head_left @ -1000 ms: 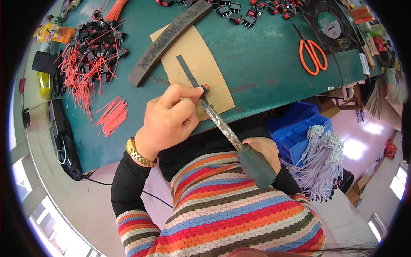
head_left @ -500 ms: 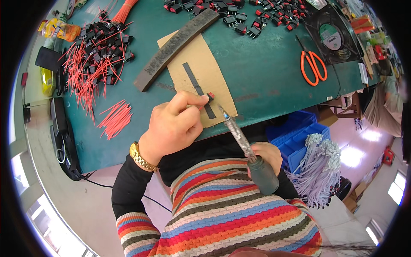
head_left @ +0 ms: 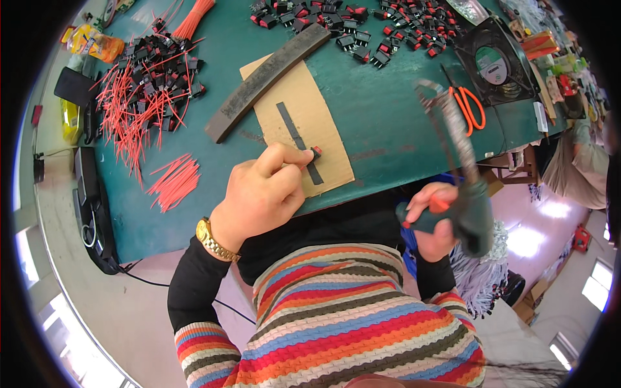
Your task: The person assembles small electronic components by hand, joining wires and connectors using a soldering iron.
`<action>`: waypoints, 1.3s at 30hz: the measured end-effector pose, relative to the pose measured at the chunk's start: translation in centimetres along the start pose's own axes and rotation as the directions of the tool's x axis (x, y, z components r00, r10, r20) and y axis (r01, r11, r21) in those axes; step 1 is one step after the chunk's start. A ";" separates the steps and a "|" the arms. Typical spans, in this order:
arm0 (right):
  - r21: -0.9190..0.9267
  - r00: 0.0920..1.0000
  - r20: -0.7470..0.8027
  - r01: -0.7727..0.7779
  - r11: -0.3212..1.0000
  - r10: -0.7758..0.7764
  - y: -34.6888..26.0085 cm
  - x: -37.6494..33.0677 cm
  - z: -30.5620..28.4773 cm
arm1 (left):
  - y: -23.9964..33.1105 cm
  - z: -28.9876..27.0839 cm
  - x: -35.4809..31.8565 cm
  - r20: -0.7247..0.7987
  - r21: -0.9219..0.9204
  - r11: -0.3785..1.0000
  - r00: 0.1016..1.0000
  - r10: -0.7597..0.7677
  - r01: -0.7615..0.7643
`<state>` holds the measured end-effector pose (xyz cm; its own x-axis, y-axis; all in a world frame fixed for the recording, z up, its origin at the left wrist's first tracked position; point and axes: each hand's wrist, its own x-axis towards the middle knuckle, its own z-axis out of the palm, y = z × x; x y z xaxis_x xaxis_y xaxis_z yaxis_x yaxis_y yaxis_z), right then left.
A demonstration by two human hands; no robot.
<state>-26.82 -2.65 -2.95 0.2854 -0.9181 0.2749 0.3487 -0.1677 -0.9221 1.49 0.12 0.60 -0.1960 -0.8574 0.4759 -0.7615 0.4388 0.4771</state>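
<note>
My left hand (head_left: 262, 184) is closed, its thumb and forefinger pinching a small black rocker switch (head_left: 316, 153) with a red top. That switch sits over a black strip (head_left: 289, 124) on a piece of tan cardboard (head_left: 317, 107). Off to the right, my right hand (head_left: 432, 223) is wrapped round the dark handle of a gun-shaped soldering iron (head_left: 477, 216). The iron's metal barrel points up and away over the table, blurred by motion, so its tip is unclear. A dark curved bar (head_left: 272, 84) lies across the far part of the cardboard.
Cut red wires (head_left: 176, 183) lie at left, near a heap of switches with red wires (head_left: 152, 84). Loose switches (head_left: 417, 26) spread along the far side. Orange-handled scissors (head_left: 477, 111) and a black fan (head_left: 495, 64) are at right. White cables (head_left: 479, 278) hang below the table edge.
My right hand has moved right and up with the soldering iron, whose tip has left the area beside the switch. My left hand stays nearly in place, still pinching the switch.
</note>
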 end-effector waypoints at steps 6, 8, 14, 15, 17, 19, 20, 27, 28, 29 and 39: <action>0.325 0.998 -0.049 -0.013 0.946 0.030 -0.8 6.8 -1.0 | 0.0 0.1 0.0 -0.016 -0.022 1.000 1.000 0.002 -0.002; 0.344 0.995 -0.083 -0.020 0.939 0.052 -0.2 8.1 -1.3 | -0.2 0.1 -0.1 -0.010 -0.017 1.000 1.000 0.004 -0.004; 0.406 0.989 -0.130 -0.014 0.914 0.073 0.4 8.3 -1.2 | 0.0 -1.0 0.0 0.085 0.027 0.999 0.996 0.039 -0.042; 0.412 0.990 -0.129 0.000 0.911 0.058 0.6 8.2 -1.2 | 0.0 -1.3 0.1 0.083 0.038 0.998 0.995 0.050 -0.054; 0.361 0.993 -0.114 0.019 0.933 0.024 0.7 8.0 -1.2 | 0.0 -1.7 0.1 0.132 0.073 0.990 0.985 0.113 -0.123; 0.365 0.993 -0.114 0.037 0.930 0.005 0.6 8.0 -1.3 | -0.4 -2.3 0.2 0.148 0.037 0.994 0.984 0.097 -0.103; 0.393 0.994 -0.103 0.021 0.919 0.021 0.6 8.1 -1.4 | -0.7 -2.6 0.5 0.080 0.009 0.999 0.996 0.042 -0.043; 0.501 0.996 -0.057 -0.035 0.865 0.073 0.4 8.2 -1.6 | -9.2 -10.5 2.8 -0.493 0.167 0.869 0.803 -0.335 0.465; 0.512 0.996 -0.062 -0.028 0.858 0.069 0.4 8.2 -1.6 | -10.5 -11.4 3.1 -0.445 0.410 0.818 0.871 -0.206 0.403; 0.510 0.997 -0.062 -0.017 0.860 0.056 0.4 8.1 -1.8 | -11.6 -11.9 3.4 -0.367 0.628 0.710 0.926 -0.090 0.318; 0.446 0.999 -0.048 0.024 0.895 -0.002 0.8 7.5 -1.8 | -15.0 -2.1 14.8 0.007 0.241 0.919 0.946 -0.324 0.313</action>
<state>-25.99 -10.37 -2.14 0.2413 -0.9340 0.2636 0.7167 -0.0116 -0.6973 11.32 -18.59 1.99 0.0572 -0.9551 0.2906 -0.9099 0.0699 0.4088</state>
